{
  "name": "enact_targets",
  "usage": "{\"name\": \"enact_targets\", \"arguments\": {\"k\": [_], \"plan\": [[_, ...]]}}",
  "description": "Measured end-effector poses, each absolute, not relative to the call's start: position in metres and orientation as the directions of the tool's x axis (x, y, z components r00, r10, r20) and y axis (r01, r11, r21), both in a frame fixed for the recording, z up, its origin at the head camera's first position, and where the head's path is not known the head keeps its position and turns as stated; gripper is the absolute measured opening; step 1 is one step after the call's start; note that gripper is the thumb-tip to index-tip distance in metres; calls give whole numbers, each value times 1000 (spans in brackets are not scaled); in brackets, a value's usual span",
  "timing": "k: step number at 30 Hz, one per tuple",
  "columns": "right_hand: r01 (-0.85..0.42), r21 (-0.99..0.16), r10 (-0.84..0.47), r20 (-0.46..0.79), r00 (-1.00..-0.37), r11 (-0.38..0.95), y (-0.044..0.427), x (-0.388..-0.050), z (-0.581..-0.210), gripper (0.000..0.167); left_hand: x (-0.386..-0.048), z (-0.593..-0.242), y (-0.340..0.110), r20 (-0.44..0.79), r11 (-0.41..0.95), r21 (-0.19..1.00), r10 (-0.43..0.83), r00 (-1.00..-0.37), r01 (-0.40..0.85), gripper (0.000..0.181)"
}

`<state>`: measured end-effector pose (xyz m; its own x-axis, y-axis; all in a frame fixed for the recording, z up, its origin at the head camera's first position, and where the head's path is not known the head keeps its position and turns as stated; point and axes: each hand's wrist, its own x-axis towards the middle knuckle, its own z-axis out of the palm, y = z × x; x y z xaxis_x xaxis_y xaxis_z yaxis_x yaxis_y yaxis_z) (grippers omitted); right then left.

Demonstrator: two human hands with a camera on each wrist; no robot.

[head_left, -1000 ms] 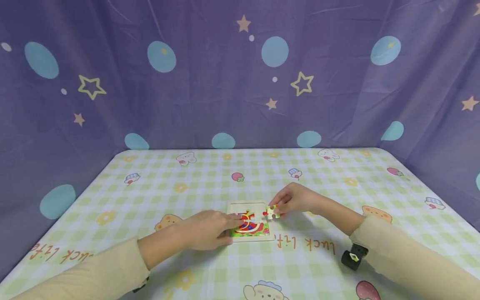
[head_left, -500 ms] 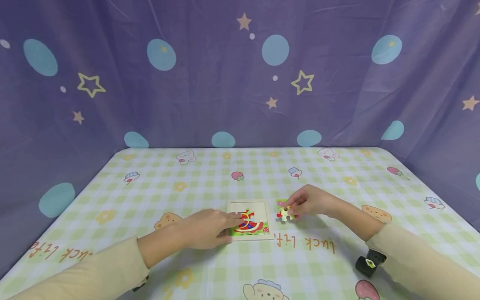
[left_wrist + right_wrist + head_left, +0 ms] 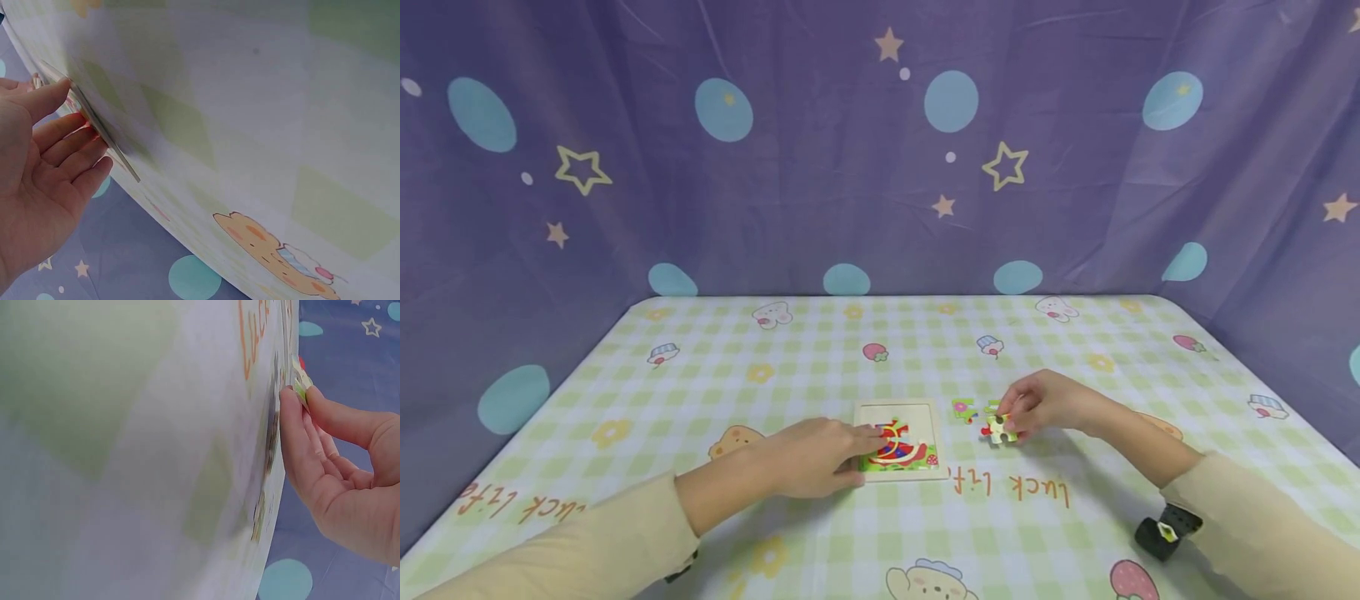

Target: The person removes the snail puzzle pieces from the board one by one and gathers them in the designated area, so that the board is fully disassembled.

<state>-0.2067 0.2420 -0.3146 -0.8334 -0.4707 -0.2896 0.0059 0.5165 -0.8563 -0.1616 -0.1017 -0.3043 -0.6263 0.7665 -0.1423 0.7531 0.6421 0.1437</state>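
While right hand (image 3: 1047,402) pinches piece (image 3: 998,430) | left hand (image 3: 816,460) partly hides tray (image 3: 919,418)

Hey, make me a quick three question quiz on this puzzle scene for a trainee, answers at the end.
1. Which hand pinches a puzzle piece, and which touches the wooden tray?
2. Where does the loose pink-flower piece lie?
A) On the tablecloth, just right of the tray
B) Inside the tray
C) Off the table
3. True or false: puzzle pieces fill the whole tray.

Key:
1. The right hand pinches the piece; the left hand touches the tray.
2. A
3. False; its far part is bare.
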Motion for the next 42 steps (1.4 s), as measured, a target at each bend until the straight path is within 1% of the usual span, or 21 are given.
{"name": "enact_targets", "arguments": {"k": [10, 18, 24, 28, 34, 42], "plan": [[28, -814, -391, -309, -867, 581, 265, -200, -309, 30, -162, -305, -103, -155, 648, 148, 762, -629, 747, 49], [102, -805, -274, -314, -909, 584, 284, -194, -310, 28, -164, -305, -102, -143, 627, 137, 779, -611, 767, 48], [124, -807, -277, -336, -900, 577, 298, -194, -312, 25, -163, -304, -102, -140, 629, 142, 777, -614, 764, 48], [116, -793, -286, -346, -893, 597, 303, -194, -313, 26, -163, -305, -102, -126, 623, 145, 782, -610, 769, 47], [53, -783, -304, -302, -903, 620, 303, -192, -314, 30, -162, -303, -101, -130, 631, 147, 776, -617, 762, 47], [25, -764, -288, -273, -918, 644, 302, -191, -313, 27, -161, -301, -101, -151, 651, 151, 759, -633, 744, 48]]}}
